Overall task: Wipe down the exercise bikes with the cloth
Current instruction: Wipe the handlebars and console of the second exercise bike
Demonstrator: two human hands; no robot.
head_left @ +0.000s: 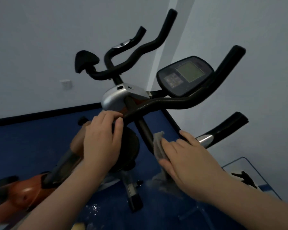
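The left hand (101, 140) curls around the near end of the bike's handlebar (170, 103), fingers wrapped over it. At four o'clock from it, the right hand (186, 160) presses a grey cloth (158, 146) with near-straight fingers against the black post (144, 130). The console (184, 75) sits at twelve o'clock above the cloth.

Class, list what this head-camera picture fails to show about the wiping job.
- Head view: the right hand covers most of the grey cloth and where it presses.
- Dim grey-green console screen: display unreadable.
- Orange bike body: cut off by the left edge.
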